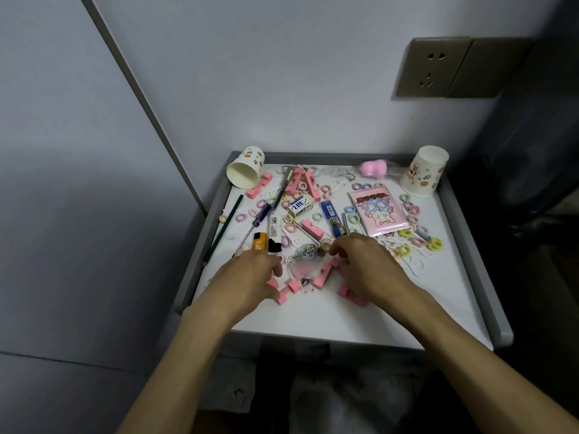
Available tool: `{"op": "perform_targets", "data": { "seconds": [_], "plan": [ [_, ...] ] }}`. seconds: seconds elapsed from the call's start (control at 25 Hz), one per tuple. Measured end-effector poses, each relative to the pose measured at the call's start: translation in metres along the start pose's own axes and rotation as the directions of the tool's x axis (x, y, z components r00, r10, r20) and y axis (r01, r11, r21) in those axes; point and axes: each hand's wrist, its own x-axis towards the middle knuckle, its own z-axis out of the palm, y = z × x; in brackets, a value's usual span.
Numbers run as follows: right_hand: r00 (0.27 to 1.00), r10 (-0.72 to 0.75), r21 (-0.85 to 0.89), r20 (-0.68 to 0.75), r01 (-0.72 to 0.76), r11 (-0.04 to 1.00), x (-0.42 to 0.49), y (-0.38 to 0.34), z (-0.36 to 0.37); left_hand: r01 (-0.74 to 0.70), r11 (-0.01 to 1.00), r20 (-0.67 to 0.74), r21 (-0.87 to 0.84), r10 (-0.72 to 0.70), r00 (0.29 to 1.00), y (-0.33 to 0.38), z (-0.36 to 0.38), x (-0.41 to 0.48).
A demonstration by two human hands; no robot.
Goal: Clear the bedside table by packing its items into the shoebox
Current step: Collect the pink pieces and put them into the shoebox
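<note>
The bedside table (313, 321) has a white top and a grey rim and is littered with small items. My left hand (250, 277) rests palm down over pink blocks (283, 294) near the front. My right hand (366, 264) lies over more pink blocks (352, 294), its fingers curled at a pink piece (334, 262). Between the hands lies a clear keychain charm (302, 261). Whether either hand grips anything is hidden by the fingers. No shoebox is in view.
A tipped paper cup (246, 167) lies at the back left and an upturned cup (424, 170) at the back right. A pink card packet (379, 211), eraser (300, 205), orange lighter (260, 241), pencil (223, 228), screwdriver (255, 225), blue tube (330, 217) and several pastel rings are scattered around. A wall socket (432, 67) is above.
</note>
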Motion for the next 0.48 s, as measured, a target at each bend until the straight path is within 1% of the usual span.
{"op": "perform_targets", "data": {
  "seconds": [0.08,0.16,0.28,0.36,0.4,0.44,0.48],
  "plan": [
    [0.997,-0.015,0.070,-0.076,0.020,0.997,0.003,0.001,-0.005,0.009,0.999,0.005,-0.041,-0.008,1.000,-0.003,-0.001,-0.003],
    [0.991,-0.040,0.117,-0.126,0.055,0.992,0.019,-0.002,-0.010,0.036,0.992,-0.025,-0.117,-0.039,0.999,-0.005,-0.004,0.002],
    [0.990,-0.025,0.143,-0.137,0.045,0.989,0.069,-0.015,-0.021,0.074,0.938,-0.187,-0.339,-0.144,0.972,-0.004,-0.013,0.024],
    [0.994,0.024,0.106,-0.103,-0.013,0.994,0.106,-0.024,-0.025,0.077,0.905,-0.298,-0.419,-0.217,0.930,-0.003,-0.021,0.045],
    [0.996,0.051,0.073,-0.077,-0.046,0.996,0.122,-0.027,-0.024,0.085,0.905,-0.350,-0.418,-0.246,0.904,-0.004,-0.026,0.056],
    [0.996,0.073,0.032,-0.054,-0.071,0.997,0.135,-0.028,-0.021,0.107,0.920,-0.402,-0.378,-0.267,0.876,-0.005,-0.030,0.068],
    [0.995,0.088,-0.010,-0.038,-0.088,0.996,0.146,-0.029,-0.017,0.136,0.945,-0.455,-0.298,-0.266,0.850,-0.006,-0.033,0.081]
  ]
}}
